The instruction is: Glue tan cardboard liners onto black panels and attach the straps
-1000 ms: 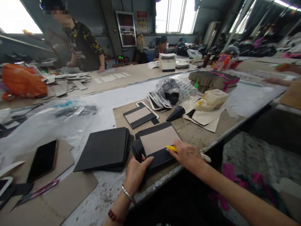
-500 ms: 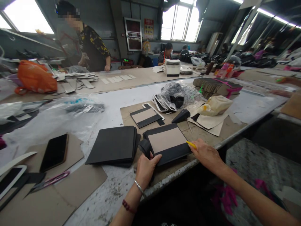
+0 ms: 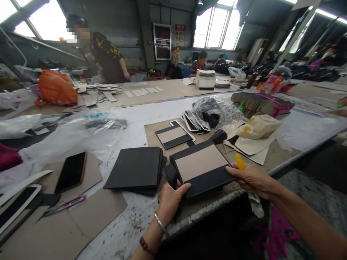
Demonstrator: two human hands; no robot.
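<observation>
A black panel with a beige band [image 3: 203, 162] lies at the near edge of the table, slightly tilted. My left hand [image 3: 171, 200] grips its near-left corner, thumb on top. A black curled piece [image 3: 170, 174] stands beside that thumb, at the panel's left edge. My right hand [image 3: 251, 177] pinches the panel's right edge between thumb and fingers. The same hand also holds a yellow-tipped tool [image 3: 240, 161], its tip pointing up and a stained whitish end showing below the palm. Left of the panel is a stack of plain black panels [image 3: 134, 167].
Behind lies a smaller beige-and-black panel [image 3: 173, 135]. A black cone-shaped object [image 3: 218, 135] and a stained plastic container [image 3: 258, 126] are close by. Leftward are a phone [image 3: 71, 172] and pink-handled thread snips [image 3: 66, 205]. A co-worker [image 3: 108, 57] stands across the table.
My right hand has turned the yellow-tipped tool away from the panel's edge and now pinches that edge. The panel's right side has lifted a little. My left hand keeps its corner grip.
</observation>
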